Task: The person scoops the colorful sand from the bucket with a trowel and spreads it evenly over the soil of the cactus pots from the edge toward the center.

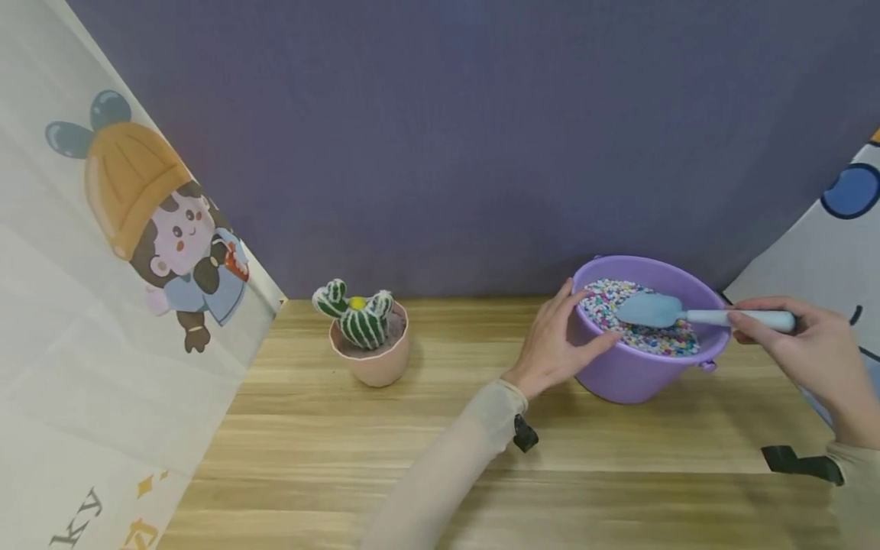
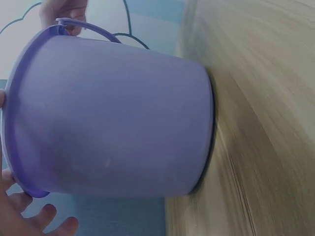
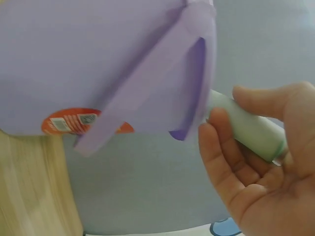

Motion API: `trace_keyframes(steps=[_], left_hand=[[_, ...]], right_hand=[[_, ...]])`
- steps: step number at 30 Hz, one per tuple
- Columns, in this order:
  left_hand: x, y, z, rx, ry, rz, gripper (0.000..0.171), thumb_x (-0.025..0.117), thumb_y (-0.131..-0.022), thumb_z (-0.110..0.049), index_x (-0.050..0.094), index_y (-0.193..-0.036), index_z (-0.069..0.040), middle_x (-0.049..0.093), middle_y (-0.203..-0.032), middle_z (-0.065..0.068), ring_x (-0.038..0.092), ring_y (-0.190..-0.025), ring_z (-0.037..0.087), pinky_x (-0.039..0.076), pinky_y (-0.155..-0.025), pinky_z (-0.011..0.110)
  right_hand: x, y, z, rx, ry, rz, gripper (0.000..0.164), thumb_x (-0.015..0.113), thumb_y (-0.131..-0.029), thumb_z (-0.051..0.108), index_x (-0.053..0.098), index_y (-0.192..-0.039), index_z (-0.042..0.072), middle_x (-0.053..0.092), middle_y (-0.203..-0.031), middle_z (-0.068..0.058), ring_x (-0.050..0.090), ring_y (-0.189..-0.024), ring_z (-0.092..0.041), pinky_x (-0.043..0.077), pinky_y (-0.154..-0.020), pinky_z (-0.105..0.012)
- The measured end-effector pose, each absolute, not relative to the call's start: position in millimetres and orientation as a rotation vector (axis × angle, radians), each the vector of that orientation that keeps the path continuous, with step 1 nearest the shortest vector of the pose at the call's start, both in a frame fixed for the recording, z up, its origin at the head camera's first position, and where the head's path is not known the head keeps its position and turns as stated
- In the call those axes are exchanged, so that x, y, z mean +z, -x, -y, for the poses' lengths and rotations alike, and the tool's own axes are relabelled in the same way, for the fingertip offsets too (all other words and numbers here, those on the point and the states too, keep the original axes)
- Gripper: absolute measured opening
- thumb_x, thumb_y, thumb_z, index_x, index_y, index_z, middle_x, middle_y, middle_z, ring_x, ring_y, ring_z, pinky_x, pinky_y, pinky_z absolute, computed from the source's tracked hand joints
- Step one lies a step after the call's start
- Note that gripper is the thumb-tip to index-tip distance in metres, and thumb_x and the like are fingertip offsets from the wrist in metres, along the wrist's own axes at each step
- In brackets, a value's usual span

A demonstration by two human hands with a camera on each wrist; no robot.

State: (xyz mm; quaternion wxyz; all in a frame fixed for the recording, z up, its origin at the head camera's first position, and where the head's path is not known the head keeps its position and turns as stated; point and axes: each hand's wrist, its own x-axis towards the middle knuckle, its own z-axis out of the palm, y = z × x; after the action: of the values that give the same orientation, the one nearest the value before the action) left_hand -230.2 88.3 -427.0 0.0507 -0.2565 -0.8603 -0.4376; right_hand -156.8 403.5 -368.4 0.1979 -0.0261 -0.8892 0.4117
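On the right of the table stands a purple bucket (image 1: 629,378) holding small multicoloured pellets (image 1: 608,294). My left hand (image 1: 550,340) grips the near-left part of its rim, thumb along the front and fingers round the side. In the left wrist view the bucket (image 2: 113,118) fills most of the picture. A light blue hand trowel (image 1: 649,309) lies level across the bucket's opening, its blade over the pellets. My right hand (image 1: 818,347) holds the trowel's pale handle, thumb on one side and fingers curled round the other, as the right wrist view shows with the handle (image 3: 251,130).
A small cactus (image 1: 364,325) in a pink pot (image 1: 381,367) stands left of the bucket on the wooden table (image 1: 344,458). The bucket's strap-like handle (image 3: 142,78) hangs down its side. A dark grey panel (image 1: 447,153) rises behind, with printed white sheets at both sides.
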Motion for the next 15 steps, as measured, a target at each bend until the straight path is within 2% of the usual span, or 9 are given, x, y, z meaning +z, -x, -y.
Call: trace_keyframes(steps=[5, 10, 15], left_hand=[[-426.3, 231.3, -87.5, -1.313, 0.787, 2.611, 0.084, 0.065, -0.094, -0.070, 0.039, -0.165, -0.033, 0.014, -0.179, -0.012, 0.031, -0.162, 0.024, 0.039, -0.125, 0.057], [-429.8, 231.2, -89.1, -1.344, 0.790, 2.604, 0.083, 0.064, -0.095, -0.069, 0.038, -0.165, -0.033, 0.015, -0.179, -0.010, 0.032, -0.162, 0.027, 0.035, -0.126, 0.059], [-431.6, 231.1, -89.1, -1.360, 0.781, 2.594, 0.084, 0.065, -0.095, -0.069, 0.038, -0.166, -0.033, 0.015, -0.179, -0.011, 0.032, -0.162, 0.028, 0.035, -0.126, 0.062]], right_hand=[[-359.9, 156.6, -412.7, 1.158, 0.072, 2.539, 0.007, 0.072, -0.103, 0.022, 0.072, -0.106, 0.029, 0.067, -0.077, 0.037, 0.066, -0.067, 0.014, 0.049, -0.057, -0.006], [-350.3, 157.3, -426.1, 1.140, 0.058, 2.580, 0.016, 0.067, -0.106, 0.017, 0.070, -0.106, 0.033, 0.061, -0.085, 0.043, 0.064, -0.068, 0.019, 0.047, -0.061, -0.001], [-341.1, 157.0, -432.9, 1.313, -0.069, 2.441, 0.042, 0.064, -0.102, -0.006, 0.074, -0.098, 0.036, 0.068, -0.093, 0.041, 0.067, -0.072, 0.017, 0.055, -0.061, -0.006]])
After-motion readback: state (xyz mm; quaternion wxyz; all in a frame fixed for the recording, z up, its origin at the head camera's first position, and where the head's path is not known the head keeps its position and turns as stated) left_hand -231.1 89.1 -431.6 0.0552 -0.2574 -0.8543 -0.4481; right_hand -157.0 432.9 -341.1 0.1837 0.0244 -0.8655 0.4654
